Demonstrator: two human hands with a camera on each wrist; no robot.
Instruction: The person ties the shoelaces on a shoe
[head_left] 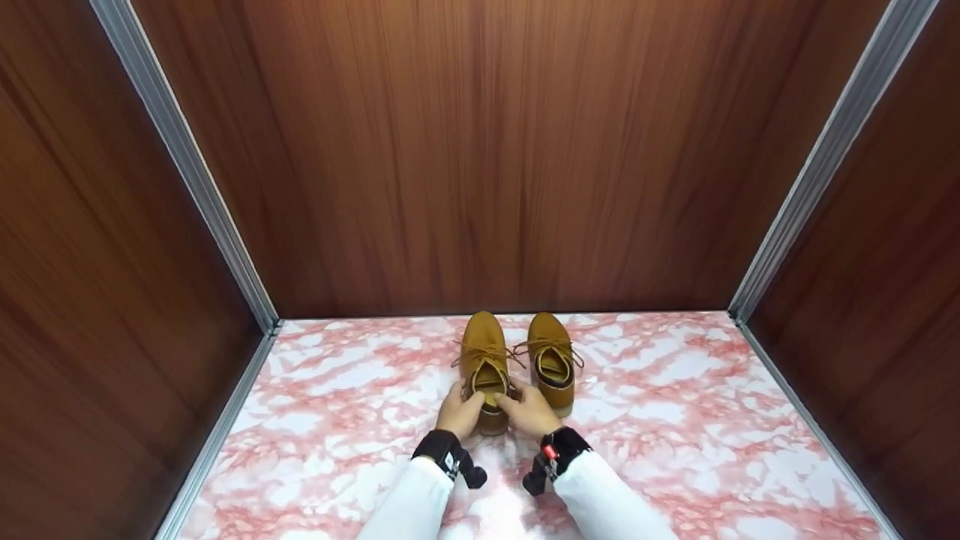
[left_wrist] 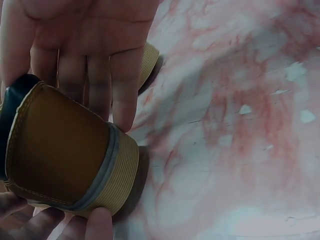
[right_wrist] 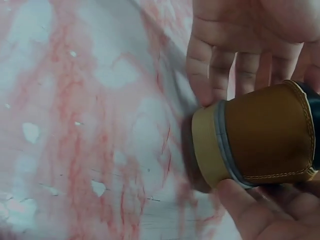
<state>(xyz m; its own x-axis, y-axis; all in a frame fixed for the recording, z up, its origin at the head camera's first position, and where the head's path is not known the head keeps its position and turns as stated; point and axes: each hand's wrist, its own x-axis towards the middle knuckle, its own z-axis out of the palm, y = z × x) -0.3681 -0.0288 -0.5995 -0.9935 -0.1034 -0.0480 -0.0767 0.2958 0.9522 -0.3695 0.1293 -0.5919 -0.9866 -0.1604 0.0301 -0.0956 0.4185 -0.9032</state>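
Two tan lace-up shoes stand side by side, toes pointing away from me. My left hand [head_left: 459, 412] and right hand [head_left: 531, 412] hold the left shoe [head_left: 482, 330] from both sides of its heel. Both thumbs reach over the dark padded collar at the opening, while the other fingers wrap the sides low down. In both wrist views the heel [left_wrist: 60, 145] shows between the hands, with a ribbed pale sole and a grey band; fingertips touch near the sole. Just right of my right hand is the right shoe [head_left: 553, 390], its laces loosely tied.
The floor [head_left: 337, 450] has a pink and white marbled surface. A brown wood-grain panel [head_left: 480, 165] rises close behind the shoe toes. Side panels with grey metal edge strips [head_left: 217, 217] flank the floor on the left and right.
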